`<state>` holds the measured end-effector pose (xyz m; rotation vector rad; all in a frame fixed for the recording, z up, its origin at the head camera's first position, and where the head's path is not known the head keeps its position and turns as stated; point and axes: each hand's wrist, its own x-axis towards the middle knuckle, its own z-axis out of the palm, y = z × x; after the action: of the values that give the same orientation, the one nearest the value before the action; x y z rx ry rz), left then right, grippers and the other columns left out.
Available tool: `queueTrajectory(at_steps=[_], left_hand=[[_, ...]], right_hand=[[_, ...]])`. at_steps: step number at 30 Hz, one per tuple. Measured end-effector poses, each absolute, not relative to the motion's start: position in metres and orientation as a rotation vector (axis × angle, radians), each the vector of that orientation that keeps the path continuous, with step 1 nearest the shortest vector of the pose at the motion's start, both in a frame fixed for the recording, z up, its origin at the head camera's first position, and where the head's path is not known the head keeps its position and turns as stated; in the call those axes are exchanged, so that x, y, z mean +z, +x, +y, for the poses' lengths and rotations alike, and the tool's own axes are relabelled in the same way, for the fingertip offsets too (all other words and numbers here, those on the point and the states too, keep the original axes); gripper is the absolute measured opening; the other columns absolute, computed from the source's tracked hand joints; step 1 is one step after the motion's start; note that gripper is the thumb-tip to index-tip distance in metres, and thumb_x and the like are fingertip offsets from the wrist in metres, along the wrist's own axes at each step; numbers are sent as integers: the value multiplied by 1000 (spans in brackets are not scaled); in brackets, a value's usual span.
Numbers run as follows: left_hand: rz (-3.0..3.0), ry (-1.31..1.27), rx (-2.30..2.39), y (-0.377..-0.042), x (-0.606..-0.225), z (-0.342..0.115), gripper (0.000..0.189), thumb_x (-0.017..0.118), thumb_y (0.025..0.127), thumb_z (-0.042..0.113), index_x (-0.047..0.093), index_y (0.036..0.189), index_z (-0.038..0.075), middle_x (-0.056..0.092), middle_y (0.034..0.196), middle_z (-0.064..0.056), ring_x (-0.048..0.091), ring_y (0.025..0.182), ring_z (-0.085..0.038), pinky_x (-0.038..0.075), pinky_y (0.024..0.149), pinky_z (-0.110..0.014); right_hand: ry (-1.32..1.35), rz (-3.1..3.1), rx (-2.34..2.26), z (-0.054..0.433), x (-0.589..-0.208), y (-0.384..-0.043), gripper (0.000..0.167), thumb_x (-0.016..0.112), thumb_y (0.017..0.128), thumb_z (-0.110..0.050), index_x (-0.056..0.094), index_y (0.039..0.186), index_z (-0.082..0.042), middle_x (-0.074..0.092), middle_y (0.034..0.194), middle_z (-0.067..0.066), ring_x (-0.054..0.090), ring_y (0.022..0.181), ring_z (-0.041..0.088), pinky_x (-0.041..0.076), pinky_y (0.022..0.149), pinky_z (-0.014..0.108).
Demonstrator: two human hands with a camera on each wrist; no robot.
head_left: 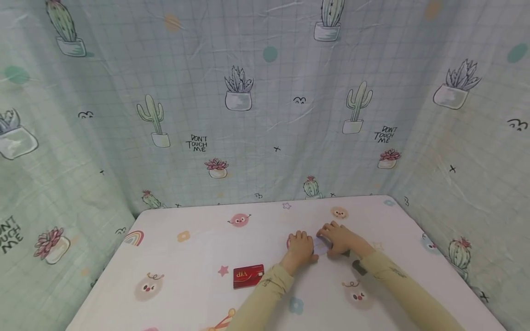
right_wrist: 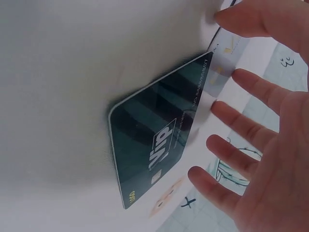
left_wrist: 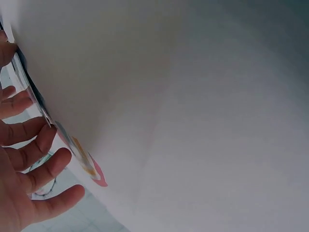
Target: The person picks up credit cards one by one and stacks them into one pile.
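In the head view my left hand (head_left: 301,250) and right hand (head_left: 341,240) face each other over a thin, pale see-through card (head_left: 320,247). At its right part, my right thumb and index finger hold opposite edges of the card. Left fingertips meet its other part in the left wrist view, where the card shows edge-on. A dark green VIP card (right_wrist: 157,130) lies on the table below my right palm, close to the see-through card. From the head, the right hand mostly hides it.
A red VIP card (head_left: 248,276) lies left of my left forearm. The white tablecloth (head_left: 186,266) has cartoon prints. Cactus-patterned curtains (head_left: 273,124) hang behind the table and along both sides.
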<state>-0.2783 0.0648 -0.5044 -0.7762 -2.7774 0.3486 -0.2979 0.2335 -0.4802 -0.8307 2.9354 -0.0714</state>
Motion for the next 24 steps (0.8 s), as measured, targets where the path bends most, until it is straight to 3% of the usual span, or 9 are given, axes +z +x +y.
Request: queueTrajectory(at_steps=[6,16,24], left_hand=[[-2763,-753,347,-276,-504,63,54,54,73,62,58,95,12,55,90,-2,49,85,-15,39,66,-32],[-2731,-748,326,-278,-508,64,54,56,71,61,57,94,12,54,89,-2,49,84,-15,39,64,-33],[-2738,-744,334,-281,-510,63,52,55,72,61,57,93,13,53,88,-1,48,83,-14,35,60,-29]], right_hand=[[-932,2969,-48,236,-486,-297,55,70,63,-24,54,115,-14,52,107,5,45,98,25,42,75,47],[-892,2962,-138,238,-490,-300,52,71,61,-22,55,110,-12,54,109,5,47,98,26,41,80,53],[-1053,2996,-159,239,-487,-300,49,71,57,-16,58,104,-10,58,100,3,48,89,20,43,68,37]])
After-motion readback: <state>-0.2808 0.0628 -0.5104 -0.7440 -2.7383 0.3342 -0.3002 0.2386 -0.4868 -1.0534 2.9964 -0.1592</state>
